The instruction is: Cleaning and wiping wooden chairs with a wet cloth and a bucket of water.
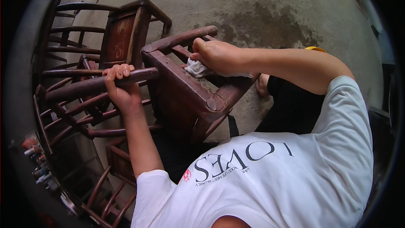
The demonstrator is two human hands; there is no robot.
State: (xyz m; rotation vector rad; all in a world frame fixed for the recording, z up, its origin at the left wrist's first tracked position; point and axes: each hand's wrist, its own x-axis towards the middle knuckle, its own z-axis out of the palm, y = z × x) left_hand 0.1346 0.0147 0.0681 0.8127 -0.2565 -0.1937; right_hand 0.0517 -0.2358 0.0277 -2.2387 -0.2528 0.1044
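Note:
A dark red-brown wooden chair [181, 74] lies tipped over in front of me. My left hand [122, 86] is wrapped round one of its thick round bars, the fingers curled over the top. In my right hand [215, 55], closed, is a crumpled grey-white cloth [195, 68]. That cloth rests against the bars inside the chair's open frame. Part of it hangs below my wrist. How far it reaches behind the frame is hidden.
A second wooden chair [122, 38] lies beyond my left hand, with several more chair bars [78, 6] stacked at the left. Small mixed items [42, 171] stand at the lower left. The concrete floor [236, 0] has a dark wet patch [270, 25]. My foot [263, 85] is right of the chair.

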